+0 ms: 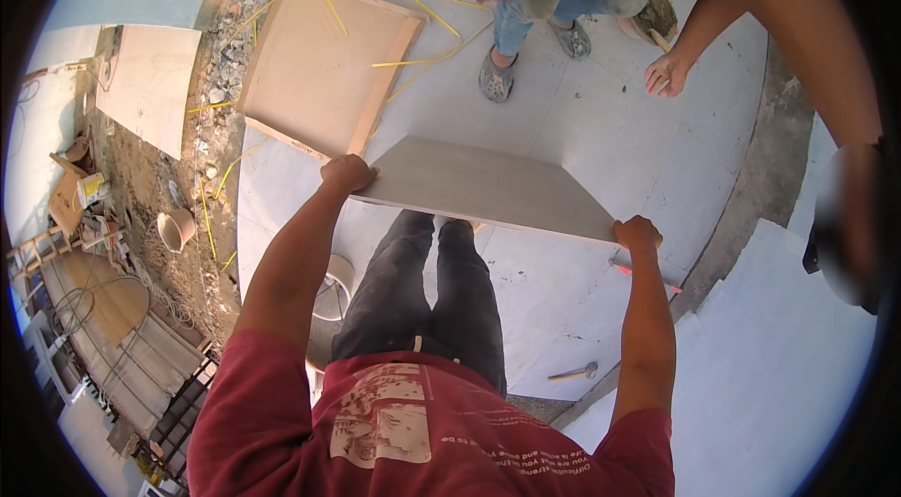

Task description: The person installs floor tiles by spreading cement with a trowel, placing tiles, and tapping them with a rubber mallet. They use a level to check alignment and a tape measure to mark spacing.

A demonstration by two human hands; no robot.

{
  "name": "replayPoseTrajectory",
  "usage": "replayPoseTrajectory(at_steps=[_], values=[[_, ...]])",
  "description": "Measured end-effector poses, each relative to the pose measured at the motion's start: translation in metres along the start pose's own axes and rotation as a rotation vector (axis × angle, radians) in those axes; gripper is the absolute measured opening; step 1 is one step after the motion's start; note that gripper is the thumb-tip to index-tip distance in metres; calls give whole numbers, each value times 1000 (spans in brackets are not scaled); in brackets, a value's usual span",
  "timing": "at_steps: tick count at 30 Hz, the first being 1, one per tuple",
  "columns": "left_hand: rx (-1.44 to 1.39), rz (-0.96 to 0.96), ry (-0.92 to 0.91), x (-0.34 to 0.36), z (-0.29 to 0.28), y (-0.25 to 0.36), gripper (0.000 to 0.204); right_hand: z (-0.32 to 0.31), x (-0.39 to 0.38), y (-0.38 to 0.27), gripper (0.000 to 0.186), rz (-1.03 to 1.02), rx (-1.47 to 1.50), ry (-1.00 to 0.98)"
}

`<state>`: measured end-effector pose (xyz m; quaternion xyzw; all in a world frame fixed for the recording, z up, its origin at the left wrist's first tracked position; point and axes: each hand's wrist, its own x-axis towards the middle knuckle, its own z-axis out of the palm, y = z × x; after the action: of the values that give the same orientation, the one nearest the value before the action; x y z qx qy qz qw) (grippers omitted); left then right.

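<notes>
A large grey floor tile (488,183) is held out in front of my dark trousers, its broad face tilted away from me. My left hand (349,174) grips its left edge, and my right hand (638,232) has the right corner, fingers partly hidden by the tile. Just beyond the left hand lies a shallow cardboard carton (328,65) with a light rim. Under the right hand, partly covered, a thin red-and-grey tool (648,275) rests on the pale floor.
Ahead, a co-worker in jeans and grey clogs (497,76) crouches beside a mortar bucket (657,18); a bare hand (666,75) reaches down there. Yellow straps (436,23) lie loose. A white bucket (333,289) stands left of my legs, a hammer (574,371) right. Rubble (225,79) borders the left.
</notes>
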<state>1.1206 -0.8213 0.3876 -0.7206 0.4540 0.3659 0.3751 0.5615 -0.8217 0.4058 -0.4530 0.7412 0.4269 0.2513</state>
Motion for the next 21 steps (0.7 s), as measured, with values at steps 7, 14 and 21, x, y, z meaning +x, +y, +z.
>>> replayPoseTrajectory(at_steps=[7, 14, 21], values=[[-132, 119, -99, 6, 27, -31, 83, 67, 51, 38, 67, -79, 448, -162], [-267, 153, -98, -16, 41, -64, 84, 72, -11, 37, 70, -73, 595, -162], [-524, -46, -134, -56, 63, -172, 86, 39, -109, -12, 60, -156, 793, -87]])
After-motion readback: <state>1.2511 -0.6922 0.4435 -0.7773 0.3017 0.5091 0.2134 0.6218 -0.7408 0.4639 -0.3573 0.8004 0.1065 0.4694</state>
